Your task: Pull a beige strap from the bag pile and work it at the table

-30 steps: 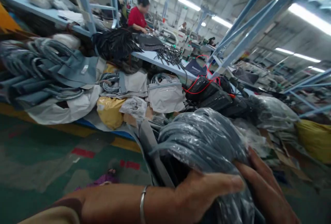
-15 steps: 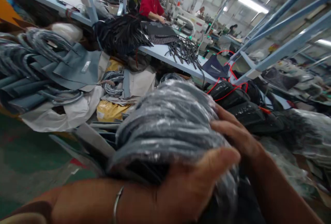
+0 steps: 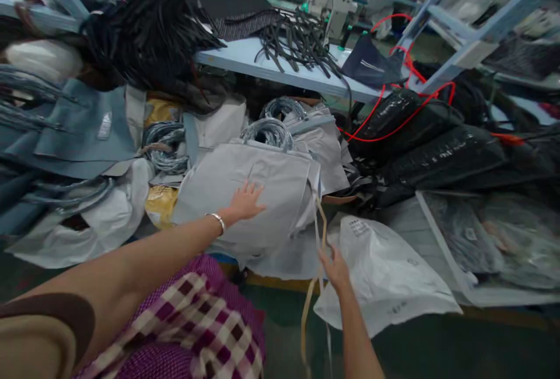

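Item: large pale grey fabric bag (image 3: pixel 258 192), lying on the heap below the light blue work surface (image 3: pixel 280 67).
Left hand (image 3: pixel 245 201): grip open, palm flat on the bag's face.
Right hand (image 3: pixel 335 268): grip pinched on the thin cream tie strings (image 3: pixel 318 233) hanging from the bag.
Handling: likely soft, limp, light; best taken by the strings or top edge.
Adjacent: white plastic bag (image 3: pixel 385 274); coiled grey piping (image 3: pixel 269 131).

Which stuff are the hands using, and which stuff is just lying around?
In use:
- left hand lies flat on the grey bag
- right hand holds the tie strip

Lying about:
- white sack
- black straps on the blue table
- black bundles
- red cord
- yellow bag
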`<state>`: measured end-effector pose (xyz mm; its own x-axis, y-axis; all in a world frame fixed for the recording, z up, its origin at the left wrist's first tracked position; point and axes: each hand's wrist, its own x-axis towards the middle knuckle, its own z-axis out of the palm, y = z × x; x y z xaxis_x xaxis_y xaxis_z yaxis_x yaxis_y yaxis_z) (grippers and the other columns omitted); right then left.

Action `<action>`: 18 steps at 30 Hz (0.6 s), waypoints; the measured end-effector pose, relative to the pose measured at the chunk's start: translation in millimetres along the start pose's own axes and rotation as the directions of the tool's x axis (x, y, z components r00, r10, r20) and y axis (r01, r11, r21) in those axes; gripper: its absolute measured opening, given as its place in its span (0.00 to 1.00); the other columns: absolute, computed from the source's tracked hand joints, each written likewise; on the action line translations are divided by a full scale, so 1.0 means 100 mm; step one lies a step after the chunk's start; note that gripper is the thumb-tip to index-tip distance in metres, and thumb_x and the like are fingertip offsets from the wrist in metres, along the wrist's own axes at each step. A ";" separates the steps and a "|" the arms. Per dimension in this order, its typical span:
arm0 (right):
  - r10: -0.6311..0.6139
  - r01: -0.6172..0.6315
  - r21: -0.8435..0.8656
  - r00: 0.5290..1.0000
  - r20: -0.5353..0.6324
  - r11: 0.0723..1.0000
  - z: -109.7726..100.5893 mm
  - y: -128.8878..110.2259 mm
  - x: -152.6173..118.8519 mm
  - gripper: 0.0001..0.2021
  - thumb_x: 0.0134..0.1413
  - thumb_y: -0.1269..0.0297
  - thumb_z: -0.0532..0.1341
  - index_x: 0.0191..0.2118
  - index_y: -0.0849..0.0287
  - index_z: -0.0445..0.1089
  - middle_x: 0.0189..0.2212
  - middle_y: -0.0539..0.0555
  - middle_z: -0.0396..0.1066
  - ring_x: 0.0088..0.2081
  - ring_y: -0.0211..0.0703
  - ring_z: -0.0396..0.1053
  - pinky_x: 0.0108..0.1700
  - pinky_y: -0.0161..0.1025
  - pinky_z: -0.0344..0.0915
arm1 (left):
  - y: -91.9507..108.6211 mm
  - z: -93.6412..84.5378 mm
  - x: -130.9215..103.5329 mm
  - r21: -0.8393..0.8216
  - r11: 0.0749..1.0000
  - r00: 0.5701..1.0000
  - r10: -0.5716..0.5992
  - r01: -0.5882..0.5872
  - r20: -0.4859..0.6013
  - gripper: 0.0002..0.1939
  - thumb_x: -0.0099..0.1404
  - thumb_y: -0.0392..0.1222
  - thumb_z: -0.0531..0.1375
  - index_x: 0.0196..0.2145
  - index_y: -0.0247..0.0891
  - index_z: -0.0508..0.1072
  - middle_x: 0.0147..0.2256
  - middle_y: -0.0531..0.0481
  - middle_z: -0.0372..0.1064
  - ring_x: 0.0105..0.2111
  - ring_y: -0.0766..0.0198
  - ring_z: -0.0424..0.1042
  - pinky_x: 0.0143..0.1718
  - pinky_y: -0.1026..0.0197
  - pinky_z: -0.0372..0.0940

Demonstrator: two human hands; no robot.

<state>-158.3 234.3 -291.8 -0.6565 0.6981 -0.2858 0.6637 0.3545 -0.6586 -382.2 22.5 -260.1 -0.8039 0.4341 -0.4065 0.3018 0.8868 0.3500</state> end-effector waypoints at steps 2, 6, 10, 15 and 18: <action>0.108 -0.109 0.039 0.994 0.035 0.993 0.40 0.41 -0.10 0.26 0.54 0.50 0.63 0.52 0.65 0.69 0.50 0.63 0.70 0.52 0.54 0.68 0.56 0.57 0.62 | -0.28 0.32 0.06 0.118 0.992 0.999 0.029 -0.034 0.046 0.36 0.64 0.48 0.63 0.65 0.35 0.57 0.67 0.38 0.43 0.68 0.44 0.39 0.65 0.37 0.40; 0.191 -0.197 0.149 0.980 0.052 0.969 0.87 0.71 0.15 0.33 0.50 0.53 0.67 0.57 0.67 0.63 0.58 0.67 0.63 0.60 0.58 0.59 0.61 0.58 0.55 | -0.50 0.58 0.42 0.254 0.963 0.994 0.070 -0.088 0.078 0.41 0.65 0.54 0.59 0.69 0.39 0.46 0.69 0.41 0.30 0.68 0.42 0.29 0.65 0.38 0.37; 0.219 -0.264 0.300 0.960 0.174 0.917 1.24 0.59 0.51 0.28 0.54 0.50 0.64 0.55 0.63 0.65 0.48 0.61 0.72 0.46 0.49 0.72 0.49 0.51 0.69 | -0.55 0.72 0.73 0.296 0.951 0.987 0.049 -0.093 0.153 0.46 0.62 0.58 0.60 0.69 0.41 0.43 0.69 0.39 0.30 0.67 0.36 0.38 0.61 0.38 0.50; 0.224 -0.359 0.414 0.914 0.339 0.837 1.54 0.28 0.53 0.26 0.56 0.40 0.56 0.41 0.63 0.71 0.19 0.45 0.63 0.17 0.33 0.59 0.21 0.33 0.59 | -0.61 0.94 0.84 0.315 0.944 0.976 0.026 -0.095 0.215 0.50 0.57 0.59 0.64 0.69 0.51 0.42 0.70 0.44 0.30 0.66 0.28 0.35 0.57 0.30 0.50; 0.224 -0.350 0.428 0.921 0.317 0.833 1.21 0.21 0.24 0.33 0.48 0.32 0.53 0.34 0.62 0.73 0.13 0.41 0.49 0.15 0.33 0.50 0.18 0.32 0.49 | -0.62 1.03 0.89 0.322 0.943 0.971 0.007 -0.086 0.239 0.50 0.54 0.59 0.65 0.68 0.53 0.45 0.70 0.45 0.30 0.65 0.23 0.33 0.56 0.24 0.47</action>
<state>-203.3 183.3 -396.5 -0.5697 0.5253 -0.6320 0.6298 -0.2150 -0.7464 -419.2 22.8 -405.0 -0.6560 0.4659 -0.5938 0.5190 0.8496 0.0933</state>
